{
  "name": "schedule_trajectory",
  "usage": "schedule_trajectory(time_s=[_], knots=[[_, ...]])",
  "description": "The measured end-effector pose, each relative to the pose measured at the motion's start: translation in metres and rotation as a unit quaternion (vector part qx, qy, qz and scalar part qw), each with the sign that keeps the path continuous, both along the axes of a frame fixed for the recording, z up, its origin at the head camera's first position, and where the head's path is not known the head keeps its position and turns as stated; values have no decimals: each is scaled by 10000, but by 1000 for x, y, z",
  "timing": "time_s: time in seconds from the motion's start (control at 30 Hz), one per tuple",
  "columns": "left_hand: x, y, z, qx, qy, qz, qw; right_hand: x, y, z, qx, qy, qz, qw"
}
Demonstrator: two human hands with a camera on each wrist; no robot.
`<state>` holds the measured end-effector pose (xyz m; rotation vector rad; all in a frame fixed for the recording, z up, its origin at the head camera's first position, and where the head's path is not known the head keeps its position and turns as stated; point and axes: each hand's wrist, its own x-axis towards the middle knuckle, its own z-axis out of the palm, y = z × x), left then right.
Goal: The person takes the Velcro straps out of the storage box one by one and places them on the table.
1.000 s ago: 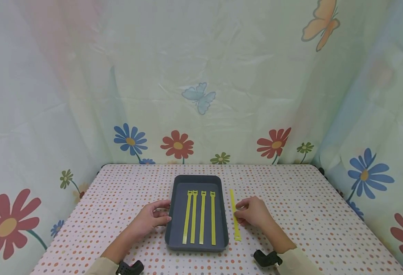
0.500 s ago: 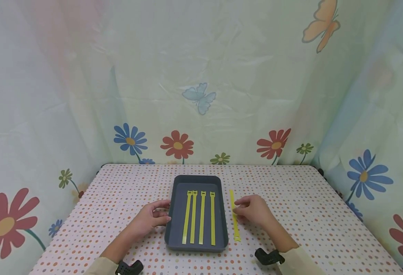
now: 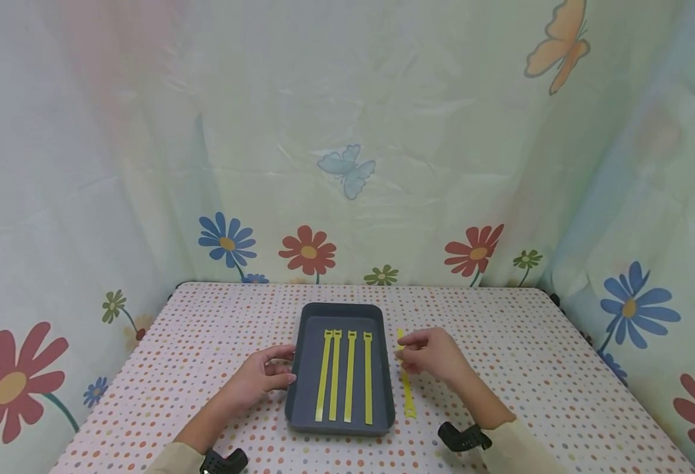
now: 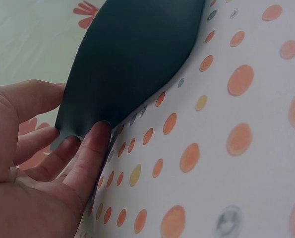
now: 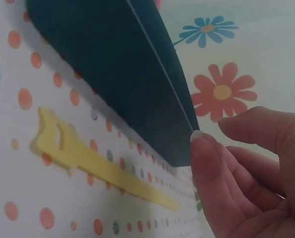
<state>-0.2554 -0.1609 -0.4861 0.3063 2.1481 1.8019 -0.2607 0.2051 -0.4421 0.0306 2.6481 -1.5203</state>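
A dark grey tray [image 3: 360, 382] holds several flat yellow cable ties [image 3: 333, 382], laid lengthwise with their slotted heads at the far end. My left hand [image 3: 252, 378] is at the tray's left side; in the left wrist view its loosely bent fingertips [image 4: 98, 134] touch the outer wall. Another yellow cable tie [image 3: 407, 388] lies on the table just right of the tray, slotted head toward me. Over its far half hovers my right hand [image 3: 436, 355], hiding part of it. In the right wrist view, the thumb and fingers hold nothing, and this tie [image 5: 107, 171] lies below them.
A dotted cloth [image 3: 501, 342] covers the table under the tray. Behind and on both sides hangs a pale curtain [image 3: 442, 131] printed with flowers and butterflies. Black cameras [image 3: 464, 438] sit on both wrists.
My right hand has moved slightly away from me along the loose cable tie and a little toward the tray. The left hand, the tray and the ties stay in place.
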Motion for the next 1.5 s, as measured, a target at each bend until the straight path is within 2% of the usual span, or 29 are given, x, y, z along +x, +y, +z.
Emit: schedule_trajectory(time_s=[0.3, 0.7, 1.07, 1.3, 1.5], knots=[[2, 2, 2, 26, -10, 20, 10000, -5, -11, 10, -150, 205, 314, 9992], [2, 2, 3, 110, -82, -25, 9999, -11, -30, 16, -149, 544, 1201, 9912], [3, 0, 4, -28, 3, -109, 9999, -24, -42, 15, -146, 860, 2200, 9716], [2, 1, 3, -75, -15, -98, 9999, -32, -53, 14, 338, 1243, 2766, 9523], [2, 1, 2, -51, -8, -78, 10000, -39, -67, 16, 465, 1177, 3248, 9373]])
